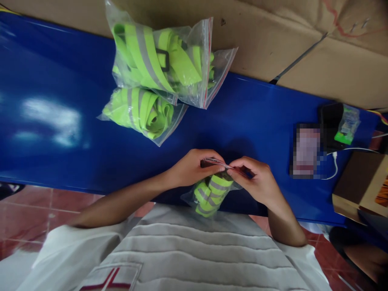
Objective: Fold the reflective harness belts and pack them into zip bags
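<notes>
A clear zip bag [211, 195] with neon yellow-green reflective straps inside hangs at the table's front edge, close to the shirt. Its top edge is pinched between thumb and fingers of my left hand [196, 166]. My right hand [254, 178] pinches the same edge just to the right, with the fingertips of both hands nearly touching. Beyond them on the blue table [212, 129] lie more clear bags of green straps, a large one [157, 60] at the back and a smaller one [142, 113] in front of it.
At the right lie a blurred phone [306, 151], a black device [330, 125] with a small green packet [347, 125], a white cable [336, 165] and an open cardboard box [357, 186]. Brown cardboard [303, 48] runs along the back edge. Part of a person [363, 250] shows at the lower right.
</notes>
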Action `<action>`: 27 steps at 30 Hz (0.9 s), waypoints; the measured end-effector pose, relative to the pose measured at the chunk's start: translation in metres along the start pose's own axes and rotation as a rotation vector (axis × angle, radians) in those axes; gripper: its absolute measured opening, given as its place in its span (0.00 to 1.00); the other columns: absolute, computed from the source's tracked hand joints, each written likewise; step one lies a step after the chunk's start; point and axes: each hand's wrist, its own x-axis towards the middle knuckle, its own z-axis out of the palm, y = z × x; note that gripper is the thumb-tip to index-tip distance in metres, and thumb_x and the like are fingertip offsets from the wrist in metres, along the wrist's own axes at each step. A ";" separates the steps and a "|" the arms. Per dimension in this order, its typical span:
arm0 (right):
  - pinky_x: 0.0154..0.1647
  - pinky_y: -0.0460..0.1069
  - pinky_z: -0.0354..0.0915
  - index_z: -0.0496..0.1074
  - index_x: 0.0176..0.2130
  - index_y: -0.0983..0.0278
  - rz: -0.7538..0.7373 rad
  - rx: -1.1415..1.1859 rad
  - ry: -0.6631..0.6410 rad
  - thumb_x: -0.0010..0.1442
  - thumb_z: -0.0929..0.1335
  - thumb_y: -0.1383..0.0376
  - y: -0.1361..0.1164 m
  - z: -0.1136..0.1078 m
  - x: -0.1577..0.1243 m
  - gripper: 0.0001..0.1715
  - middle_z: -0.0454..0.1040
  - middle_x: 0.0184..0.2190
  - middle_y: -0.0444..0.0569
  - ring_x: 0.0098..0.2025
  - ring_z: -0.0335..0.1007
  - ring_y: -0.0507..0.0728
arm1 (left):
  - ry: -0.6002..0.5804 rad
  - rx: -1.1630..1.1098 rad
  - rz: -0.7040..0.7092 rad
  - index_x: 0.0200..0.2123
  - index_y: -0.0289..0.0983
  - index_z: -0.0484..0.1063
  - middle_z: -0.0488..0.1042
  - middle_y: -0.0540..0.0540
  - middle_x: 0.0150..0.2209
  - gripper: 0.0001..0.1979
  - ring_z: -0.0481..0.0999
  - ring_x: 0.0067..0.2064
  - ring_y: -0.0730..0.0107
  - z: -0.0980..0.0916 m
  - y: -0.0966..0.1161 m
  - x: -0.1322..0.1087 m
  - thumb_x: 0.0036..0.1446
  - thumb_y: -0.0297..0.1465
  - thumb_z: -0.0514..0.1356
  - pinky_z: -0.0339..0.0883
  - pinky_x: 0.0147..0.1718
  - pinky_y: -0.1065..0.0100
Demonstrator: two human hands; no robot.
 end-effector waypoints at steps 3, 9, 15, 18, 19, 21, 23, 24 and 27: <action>0.32 0.46 0.66 0.80 0.42 0.60 -0.001 0.006 0.002 0.69 0.73 0.61 0.000 0.000 0.001 0.05 0.78 0.31 0.44 0.30 0.71 0.50 | -0.001 0.003 -0.002 0.42 0.35 0.82 0.85 0.46 0.40 0.12 0.85 0.44 0.64 0.001 0.000 0.000 0.63 0.38 0.70 0.76 0.43 0.70; 0.31 0.45 0.65 0.79 0.40 0.61 0.008 0.021 0.022 0.67 0.73 0.64 -0.001 0.004 0.003 0.03 0.77 0.29 0.42 0.29 0.70 0.49 | 0.031 0.031 0.005 0.41 0.34 0.82 0.85 0.46 0.39 0.11 0.84 0.42 0.66 0.004 -0.001 0.000 0.64 0.37 0.68 0.75 0.41 0.70; 0.31 0.45 0.65 0.81 0.41 0.61 0.054 0.013 0.013 0.66 0.74 0.62 0.000 0.003 0.003 0.05 0.77 0.28 0.43 0.29 0.70 0.49 | 0.016 0.020 -0.004 0.42 0.35 0.83 0.86 0.46 0.40 0.11 0.85 0.43 0.65 0.003 0.001 0.001 0.63 0.37 0.69 0.76 0.43 0.70; 0.30 0.45 0.64 0.81 0.42 0.60 0.054 0.007 0.009 0.66 0.74 0.61 0.000 0.001 0.002 0.05 0.76 0.28 0.42 0.28 0.69 0.49 | 0.007 0.022 -0.007 0.41 0.35 0.84 0.86 0.46 0.40 0.10 0.85 0.43 0.66 0.001 0.002 0.001 0.63 0.36 0.70 0.76 0.43 0.70; 0.30 0.45 0.64 0.81 0.42 0.60 0.051 0.006 0.009 0.67 0.74 0.61 0.000 0.001 0.002 0.05 0.76 0.28 0.42 0.28 0.69 0.49 | 0.007 0.025 -0.007 0.41 0.35 0.84 0.86 0.46 0.40 0.10 0.85 0.43 0.66 0.001 0.002 0.001 0.63 0.36 0.70 0.76 0.43 0.70; 0.30 0.45 0.64 0.81 0.41 0.60 0.048 0.008 0.005 0.67 0.74 0.62 0.000 0.002 0.002 0.05 0.76 0.28 0.42 0.28 0.69 0.49 | 0.012 0.032 -0.001 0.41 0.35 0.84 0.86 0.46 0.39 0.10 0.85 0.42 0.66 0.002 0.002 0.001 0.63 0.36 0.69 0.76 0.43 0.70; 0.30 0.45 0.64 0.81 0.41 0.60 0.054 0.011 0.002 0.67 0.73 0.62 0.000 0.003 0.002 0.04 0.76 0.28 0.42 0.29 0.69 0.49 | 0.018 0.038 0.007 0.41 0.35 0.84 0.86 0.46 0.39 0.09 0.85 0.42 0.66 0.003 0.002 0.001 0.63 0.36 0.68 0.76 0.42 0.70; 0.30 0.45 0.64 0.81 0.41 0.60 0.057 0.012 0.004 0.67 0.73 0.62 0.000 0.004 0.002 0.04 0.76 0.28 0.42 0.28 0.69 0.49 | 0.023 0.039 0.010 0.40 0.35 0.83 0.86 0.46 0.39 0.09 0.85 0.41 0.66 0.003 0.002 0.001 0.63 0.35 0.68 0.76 0.41 0.70; 0.30 0.45 0.64 0.80 0.40 0.60 0.055 0.008 0.017 0.67 0.73 0.64 0.000 0.005 0.002 0.03 0.75 0.28 0.42 0.28 0.68 0.49 | 0.055 0.029 0.020 0.39 0.35 0.83 0.85 0.46 0.37 0.08 0.84 0.40 0.67 0.007 0.000 0.001 0.62 0.34 0.68 0.76 0.40 0.71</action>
